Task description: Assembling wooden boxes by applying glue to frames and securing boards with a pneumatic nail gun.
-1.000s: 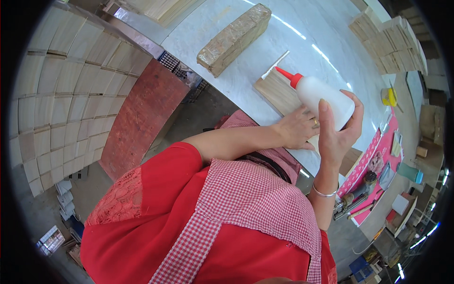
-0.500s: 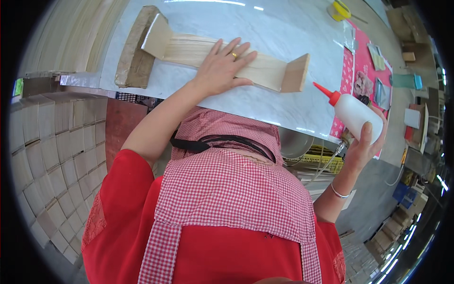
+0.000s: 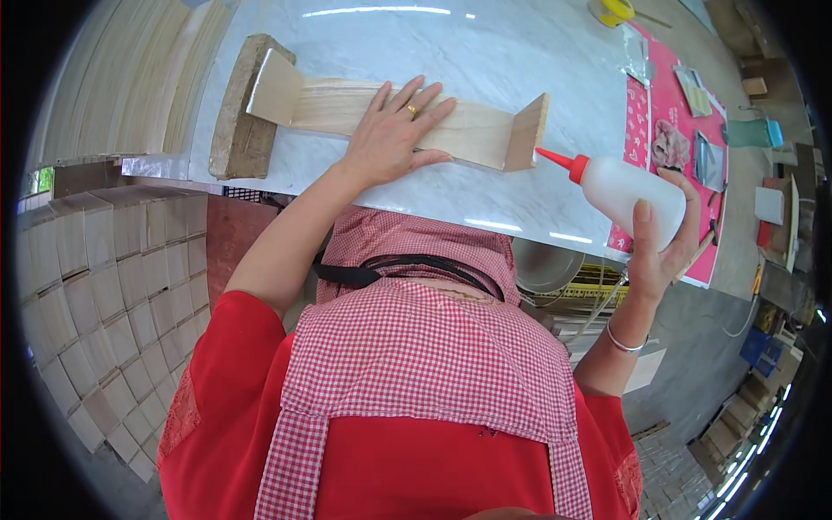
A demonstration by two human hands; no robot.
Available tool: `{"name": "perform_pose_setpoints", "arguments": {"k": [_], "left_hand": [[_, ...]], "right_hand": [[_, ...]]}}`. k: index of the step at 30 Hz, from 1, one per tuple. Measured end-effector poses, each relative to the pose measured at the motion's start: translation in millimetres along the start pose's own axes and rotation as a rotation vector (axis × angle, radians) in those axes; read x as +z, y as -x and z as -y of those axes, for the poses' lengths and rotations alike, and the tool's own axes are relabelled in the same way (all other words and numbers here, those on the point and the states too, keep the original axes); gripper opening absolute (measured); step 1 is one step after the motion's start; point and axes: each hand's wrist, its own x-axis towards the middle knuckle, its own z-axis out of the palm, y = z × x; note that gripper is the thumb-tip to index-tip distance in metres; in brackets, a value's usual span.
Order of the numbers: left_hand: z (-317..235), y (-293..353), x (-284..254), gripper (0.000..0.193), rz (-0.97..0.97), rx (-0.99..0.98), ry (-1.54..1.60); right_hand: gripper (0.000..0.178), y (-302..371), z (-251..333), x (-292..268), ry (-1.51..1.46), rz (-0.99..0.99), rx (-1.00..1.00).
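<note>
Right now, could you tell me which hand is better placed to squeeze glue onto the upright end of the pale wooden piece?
Right: the right hand holds the white glue bottle, its red nozzle beside that end; the left hand lies flat on the wood.

Pink mat, yellow tape roll

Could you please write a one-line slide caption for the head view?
Left hand pressed flat on a wooden piece on the white table; right hand holds a glue bottle beside it.
</note>
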Motion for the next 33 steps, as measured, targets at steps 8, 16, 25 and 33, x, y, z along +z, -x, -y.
{"name": "perform_pose_setpoints", "arguments": {"k": [8,16,25,33], "left_hand": [[-0.2,-1.2,-1.4,0.080,0.003,-0.001,0.003],[-0.7,-1.6,-2.4,0.080,-0.003,0.001,0.011],[-4.3,-2.8,-6.0,0.077,-0.002,0.012,0.057],[-43.9,4.6,-4.0,0.075,0.055,-0.042,0.164]], "right_hand": [[0.035,-31.4,-10.8,22.0,0.080,-0.063,-0.098],[0.035,-34.0,-11.1,18.1,0.098,-0.046,-0.109],[0.040,14.8,-12.7,-14.1,-0.052,-0.032,0.025],[0.046,-75.4,-171.1,19.7,0.370,-0.533,0.217]]}}
